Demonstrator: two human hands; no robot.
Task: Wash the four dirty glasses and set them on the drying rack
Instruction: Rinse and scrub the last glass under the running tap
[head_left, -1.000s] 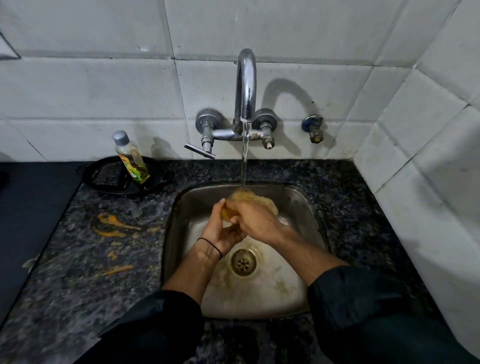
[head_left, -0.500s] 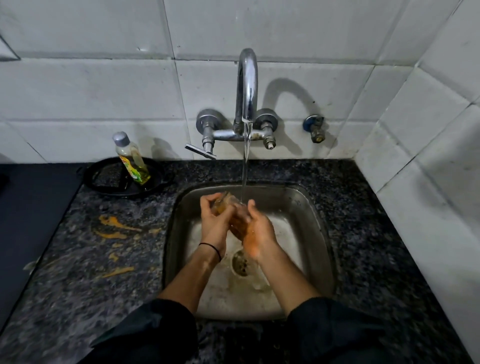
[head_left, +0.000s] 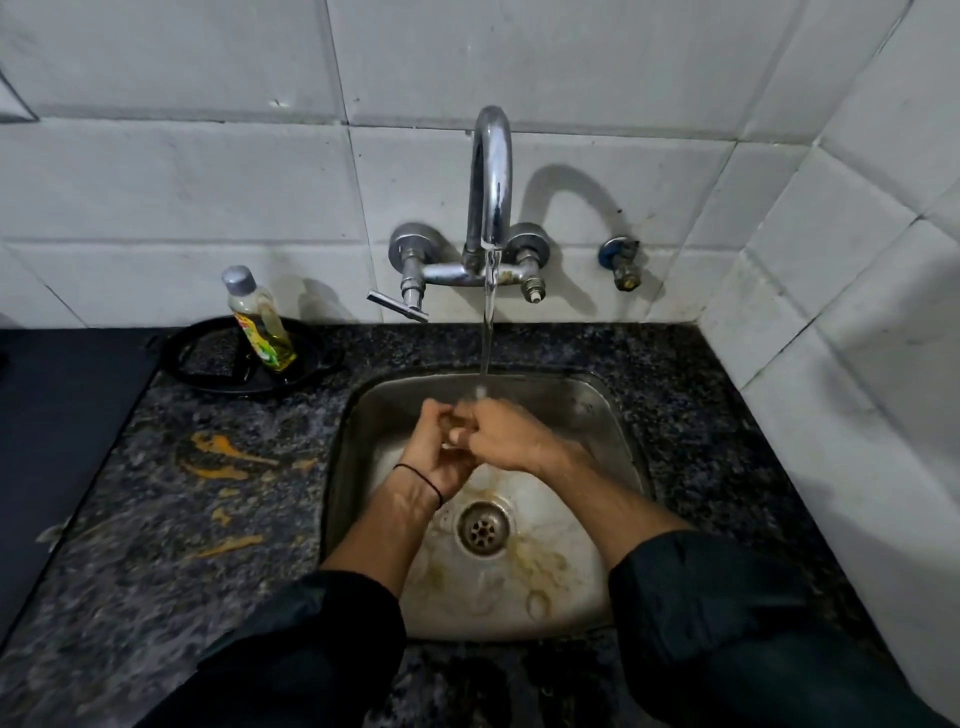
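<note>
forearms swung apart. your left grip (head_left: 434, 452) and right grip (head_left: 501, 436) both curl round the glass (head_left: 458, 415) under the stream (head_left: 487, 338), 12 o'clock of the sink (head_left: 597, 415). wet hold could slip; glass cracks on steel.

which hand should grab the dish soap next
Left, probably. The left hand and right hand both hold the glass, but the left is nearer the dish soap bottle on the black tray left of the sink.

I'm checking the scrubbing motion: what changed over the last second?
The right hand slid from beside the glass to over it, its forearm swinging outward. The left hand kept gripping the glass, now mostly hidden. The tap runs on; soap bottle and orange spills stayed put.
</note>
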